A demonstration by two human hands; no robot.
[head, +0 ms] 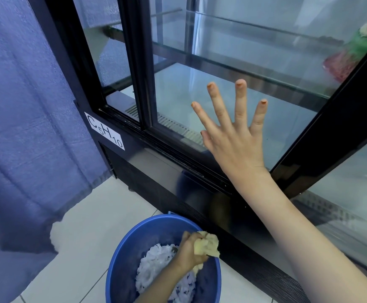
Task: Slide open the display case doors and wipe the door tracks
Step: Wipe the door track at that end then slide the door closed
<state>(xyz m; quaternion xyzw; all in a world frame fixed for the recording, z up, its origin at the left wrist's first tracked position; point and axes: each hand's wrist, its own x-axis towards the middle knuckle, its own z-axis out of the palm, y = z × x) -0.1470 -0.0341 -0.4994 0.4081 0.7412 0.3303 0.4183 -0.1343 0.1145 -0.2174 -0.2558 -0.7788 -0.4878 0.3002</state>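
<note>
A black-framed display case with sliding glass doors [222, 68] fills the upper right. My right hand [235, 136] lies flat on the glass of the door, fingers spread, just above the bottom door track [178, 158]. My left hand [189, 252] is low over a blue bucket [121, 259] and grips a wet yellow cloth [207, 244]. The bucket holds white soapy foam [154, 265].
A blue curtain [25, 127] hangs at the left beside the case. A white label reading C5H10 [105, 131] is stuck on the case's lower left corner. Colourful items [357, 47] sit on a glass shelf inside at the upper right. White floor tiles [86, 232] surround the bucket.
</note>
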